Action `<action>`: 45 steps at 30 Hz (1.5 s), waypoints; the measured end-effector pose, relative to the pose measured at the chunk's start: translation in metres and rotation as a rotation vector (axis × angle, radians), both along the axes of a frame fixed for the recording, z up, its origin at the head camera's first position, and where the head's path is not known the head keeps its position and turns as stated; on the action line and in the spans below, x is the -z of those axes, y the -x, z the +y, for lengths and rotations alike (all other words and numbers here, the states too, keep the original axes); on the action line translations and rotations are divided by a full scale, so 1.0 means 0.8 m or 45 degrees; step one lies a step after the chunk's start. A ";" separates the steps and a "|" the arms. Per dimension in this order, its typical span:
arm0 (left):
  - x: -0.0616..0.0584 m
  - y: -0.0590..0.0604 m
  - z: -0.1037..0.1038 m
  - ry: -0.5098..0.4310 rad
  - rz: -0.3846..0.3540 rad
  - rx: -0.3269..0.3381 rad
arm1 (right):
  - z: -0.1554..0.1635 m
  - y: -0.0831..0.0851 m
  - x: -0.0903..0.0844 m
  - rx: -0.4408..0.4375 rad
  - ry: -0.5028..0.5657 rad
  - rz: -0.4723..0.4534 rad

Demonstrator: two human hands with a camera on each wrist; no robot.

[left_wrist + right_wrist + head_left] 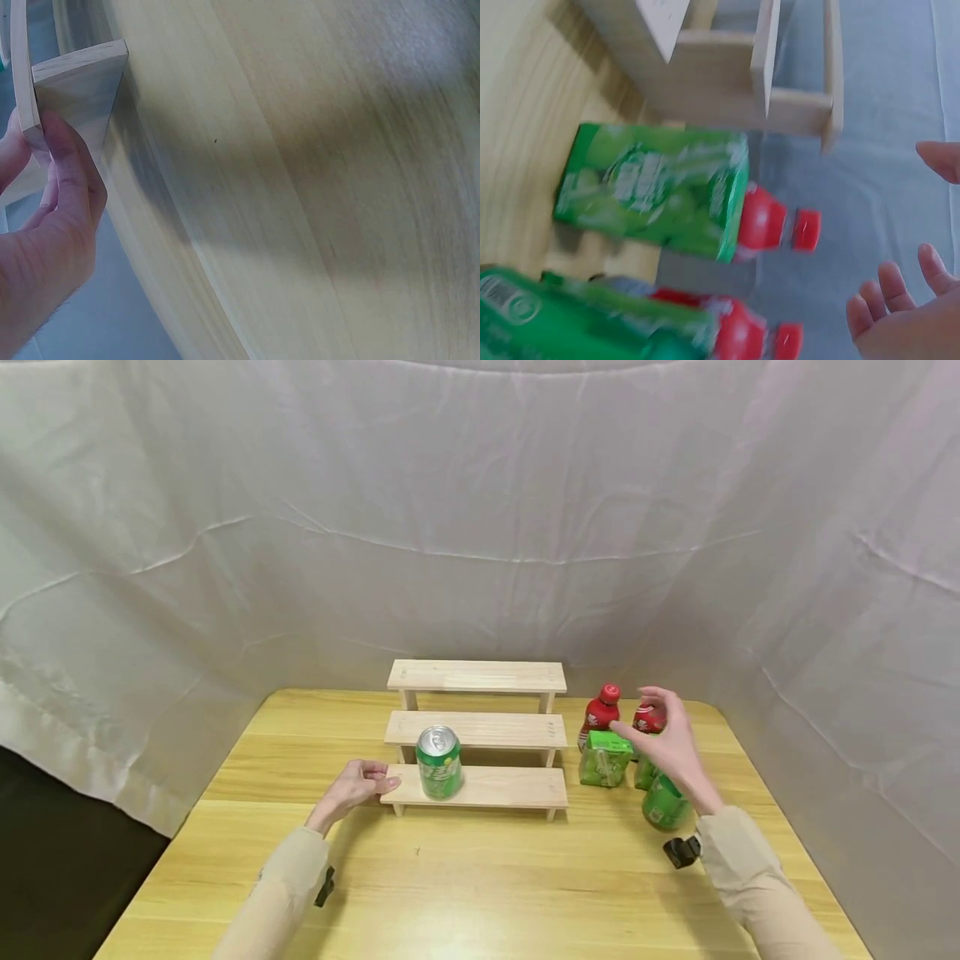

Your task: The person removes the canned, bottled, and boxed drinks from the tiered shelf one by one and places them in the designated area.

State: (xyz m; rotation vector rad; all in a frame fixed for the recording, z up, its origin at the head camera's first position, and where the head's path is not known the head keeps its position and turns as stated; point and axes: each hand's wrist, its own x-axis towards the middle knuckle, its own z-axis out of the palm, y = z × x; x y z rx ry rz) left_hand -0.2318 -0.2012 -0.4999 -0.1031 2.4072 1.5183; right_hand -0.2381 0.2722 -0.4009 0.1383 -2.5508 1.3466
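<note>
Wood grain runs pale and yellow across the surface (pixel 480 877) under my sleeves. Nearest on my right stands a green can (pixel 664 803), partly behind my wrist. My right hand (pixel 670 737) hangs in the air above the drinks, its grip released, fingers spread and loose, holding nothing. Just below its fingertips sits a green carton (pixel 604 759), and behind that stand two red bottles, one (pixel 602 712) clear of my hand and the other (pixel 649 718) half hidden by it; my right wrist view shows the carton (pixel 656 191) with the red caps poking out past it. On my left, my left hand (pixel 351 787) rests on the surface with its fingertips against the end of the lowest step of a wooden stair shelf (pixel 480 732), fingers curled and pressing on the board's corner. A second green can (pixel 438 762) stands upright on that lowest step, near its left end. Behind everything hangs white cloth (pixel 480 510).
</note>
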 end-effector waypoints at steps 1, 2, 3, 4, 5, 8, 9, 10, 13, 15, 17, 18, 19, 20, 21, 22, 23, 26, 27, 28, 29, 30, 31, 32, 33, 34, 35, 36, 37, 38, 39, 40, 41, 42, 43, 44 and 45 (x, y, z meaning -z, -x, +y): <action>0.000 0.000 0.000 -0.002 0.000 0.000 | -0.005 0.003 -0.003 -0.035 0.001 -0.025; 0.000 0.000 0.000 -0.004 0.000 0.001 | -0.011 0.005 -0.006 -0.072 0.006 -0.048; 0.000 0.000 0.000 -0.005 -0.003 0.001 | -0.017 0.008 -0.009 -0.104 0.008 -0.067; 0.000 0.000 -0.001 -0.006 -0.004 0.002 | -0.023 0.010 -0.010 -0.135 0.011 -0.083; 0.000 0.000 -0.001 -0.007 -0.006 0.001 | -0.029 0.012 -0.012 -0.163 0.011 -0.102; 0.001 0.000 -0.002 -0.003 -0.006 0.001 | -0.049 0.017 -0.015 -0.242 0.022 -0.140; 0.001 0.001 -0.002 -0.002 -0.007 0.001 | -0.056 0.018 -0.016 -0.271 0.021 -0.149; 0.000 0.001 -0.003 -0.001 -0.006 0.002 | -0.064 0.018 -0.016 -0.301 0.023 -0.157; 0.001 0.001 -0.004 -0.004 -0.007 0.002 | -0.088 0.021 -0.018 -0.398 0.053 -0.162; 0.001 0.001 -0.005 -0.006 -0.009 0.008 | -0.105 0.022 -0.019 -0.458 0.069 -0.157; 0.001 0.001 -0.005 -0.009 -0.011 0.008 | -0.120 0.023 -0.019 -0.509 0.091 -0.173; 0.000 0.001 -0.005 -0.011 -0.011 0.009 | -0.128 0.023 -0.020 -0.534 0.104 -0.196; 0.000 0.001 -0.005 -0.012 -0.011 0.010 | -0.135 0.024 -0.019 -0.557 0.113 -0.215; 0.000 0.001 -0.005 -0.011 -0.010 0.013 | -0.143 0.024 -0.019 -0.585 0.133 -0.239; 0.000 0.000 -0.005 -0.013 -0.009 0.011 | -0.150 0.024 -0.019 -0.604 0.150 -0.270; 0.000 0.000 -0.005 -0.013 -0.009 0.012 | -0.156 0.024 -0.018 -0.627 0.165 -0.294; 0.000 0.000 -0.005 -0.013 -0.009 0.012 | -0.163 0.024 -0.017 -0.649 0.182 -0.317; 0.000 0.001 -0.005 -0.007 -0.004 0.016 | -0.180 0.025 -0.012 -0.702 0.218 -0.364; 0.001 0.001 -0.005 -0.009 -0.003 0.014 | -0.184 0.026 -0.010 -0.714 0.227 -0.376; 0.001 0.001 -0.004 -0.010 -0.002 0.013 | -0.188 0.026 -0.008 -0.731 0.245 -0.383; 0.002 0.001 -0.004 -0.009 0.000 0.015 | -0.192 0.026 -0.006 -0.744 0.257 -0.393; 0.002 0.001 -0.004 -0.009 0.002 0.017 | -0.196 0.026 -0.003 -0.751 0.269 -0.405; 0.002 0.001 -0.004 -0.010 0.004 0.017 | -0.199 0.026 -0.001 -0.760 0.284 -0.418; 0.003 0.001 -0.004 -0.013 0.005 0.014 | -0.202 0.026 0.001 -0.768 0.304 -0.434; 0.003 0.001 -0.004 -0.013 0.005 0.015 | -0.205 0.026 0.004 -0.778 0.322 -0.441; 0.003 0.001 -0.004 -0.013 0.005 0.017 | -0.207 0.027 0.007 -0.790 0.343 -0.451; 0.003 0.001 -0.004 -0.011 0.007 0.019 | -0.210 0.026 0.009 -0.800 0.353 -0.460; 0.003 0.001 -0.004 -0.012 0.008 0.019 | -0.213 0.026 0.011 -0.807 0.364 -0.472; 0.002 0.001 -0.004 -0.012 0.008 0.018 | -0.216 0.027 0.014 -0.819 0.374 -0.479; 0.002 0.001 -0.003 -0.014 0.006 0.017 | -0.218 0.027 0.016 -0.829 0.383 -0.485; 0.002 0.001 -0.003 -0.014 0.006 0.019 | -0.221 0.026 0.018 -0.836 0.382 -0.488; 0.002 0.001 -0.003 -0.015 0.005 0.019 | -0.223 0.026 0.019 -0.840 0.383 -0.493; 0.002 0.001 -0.003 -0.015 0.005 0.021 | -0.226 0.025 0.020 -0.841 0.380 -0.495; 0.002 0.001 -0.003 -0.015 0.004 0.023 | -0.228 0.024 0.021 -0.844 0.382 -0.498; 0.002 0.001 -0.002 -0.017 0.003 0.024 | -0.231 0.023 0.022 -0.844 0.382 -0.496; 0.002 0.001 -0.002 -0.020 0.001 0.025 | -0.233 0.023 0.024 -0.844 0.378 -0.489; 0.002 0.001 -0.002 -0.020 0.001 0.026 | -0.235 0.022 0.025 -0.845 0.374 -0.482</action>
